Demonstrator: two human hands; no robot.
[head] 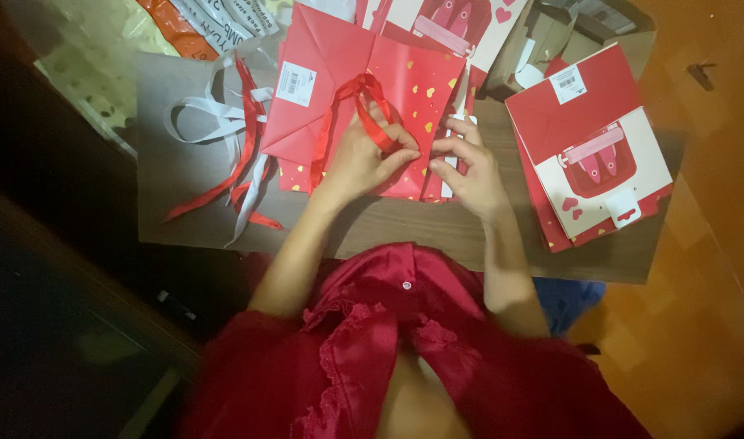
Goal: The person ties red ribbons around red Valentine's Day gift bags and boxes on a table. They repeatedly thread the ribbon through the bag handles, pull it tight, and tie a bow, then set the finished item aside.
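The left hand (364,158) pinches a loop of red ribbon (370,110) between thumb and curled fingers, resting on a flat red gift bag with gold hearts (413,89) that lies at the middle of the worktop (185,179). The right hand (469,167), fingers bent and thumb tucked in, presses the same bag's right edge. A stack of folded red-and-cream bags (591,146) lies to the right, and loose white and red ribbons (226,130) lie to the left. None of the bags shows any contents.
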